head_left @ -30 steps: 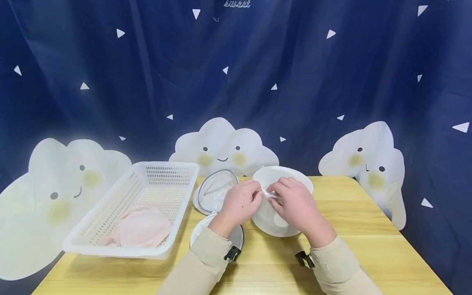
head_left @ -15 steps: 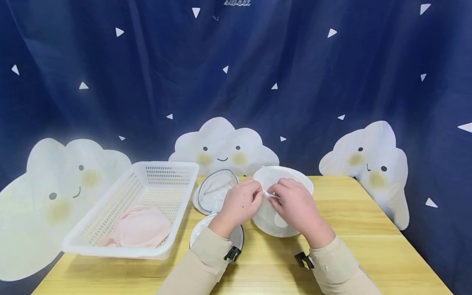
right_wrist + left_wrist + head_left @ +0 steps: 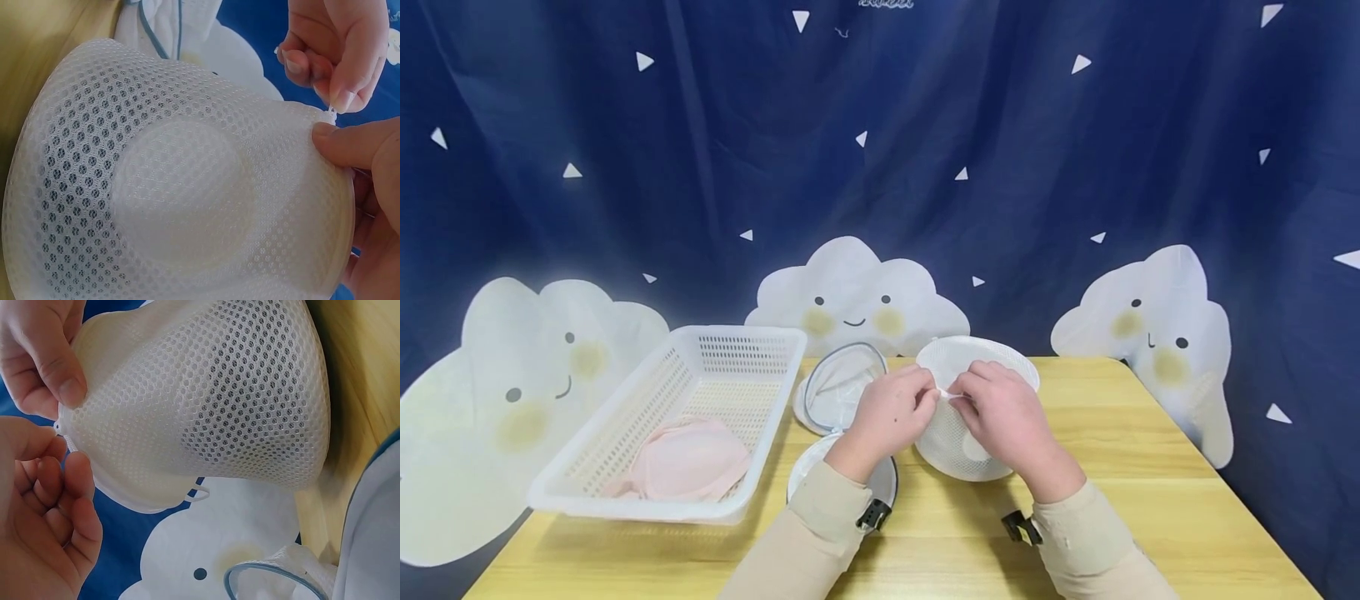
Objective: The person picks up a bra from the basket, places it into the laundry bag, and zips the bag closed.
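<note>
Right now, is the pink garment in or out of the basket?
In: the head view shows the pink garment inside the white basket.

Left hand (image 3: 889, 414) and right hand (image 3: 1003, 417) close together, forearms (image 3: 805, 537) angled inward, fingers (image 3: 350, 136) pinched on both

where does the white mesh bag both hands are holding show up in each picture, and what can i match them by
Head: the white mesh bag is just right of centre, partly covered by the hands.
Left wrist: the bag spans the upper middle.
Right wrist: the bag fills most of the picture.
Shared landmark: the left hand and right hand close together at its edge.
</note>
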The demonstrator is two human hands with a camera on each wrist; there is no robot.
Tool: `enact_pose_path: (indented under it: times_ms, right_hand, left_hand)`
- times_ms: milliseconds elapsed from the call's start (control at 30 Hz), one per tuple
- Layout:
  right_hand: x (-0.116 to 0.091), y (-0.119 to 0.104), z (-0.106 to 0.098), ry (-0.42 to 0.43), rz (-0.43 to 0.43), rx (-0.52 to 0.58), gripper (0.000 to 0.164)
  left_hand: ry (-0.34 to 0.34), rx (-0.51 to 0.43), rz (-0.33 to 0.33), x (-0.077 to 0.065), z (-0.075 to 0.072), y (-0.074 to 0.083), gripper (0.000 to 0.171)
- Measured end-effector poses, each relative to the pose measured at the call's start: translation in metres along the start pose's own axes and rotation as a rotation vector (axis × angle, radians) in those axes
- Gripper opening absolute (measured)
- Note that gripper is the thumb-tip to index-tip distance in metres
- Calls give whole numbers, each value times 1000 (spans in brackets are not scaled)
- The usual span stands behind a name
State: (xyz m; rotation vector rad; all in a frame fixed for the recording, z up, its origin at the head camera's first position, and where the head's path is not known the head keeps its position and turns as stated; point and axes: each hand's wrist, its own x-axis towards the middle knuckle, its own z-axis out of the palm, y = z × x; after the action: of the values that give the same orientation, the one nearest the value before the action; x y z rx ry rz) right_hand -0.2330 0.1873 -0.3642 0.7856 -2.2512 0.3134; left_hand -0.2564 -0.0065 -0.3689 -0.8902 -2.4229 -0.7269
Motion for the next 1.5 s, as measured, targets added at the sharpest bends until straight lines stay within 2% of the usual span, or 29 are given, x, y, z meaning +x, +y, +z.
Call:
enact_pose_path:
  times_ms: [133, 400, 667, 933, 1200, 1333, 1500]
  right_hand:
    - [1, 2, -2, -6, 4, 15, 8]
    - [1, 3, -3, 29, 2, 33, 25]
    - [1, 12, -6, 45, -23, 68, 25]
    - [1, 15, -10, 5, -23, 80, 25]
    - [0, 19, -13, -16, -18, 74, 26]
    - [0, 20, -15, -34, 5, 58, 25]
    - [-1, 19, -15, -95, 65, 35, 21]
  left_hand:
    - [5, 2, -3, 1, 0, -2, 22]
    - [22, 26, -2, 1, 0, -7, 23]
    - [52, 49, -22, 3, 0, -11, 16]
    - [44, 37, -23, 2, -2, -10, 16]
    - [26, 55, -54, 2, -1, -11, 16]
    - [24, 47, -35, 2, 0, -10, 17]
    - [31, 33, -19, 1, 2, -10, 18]
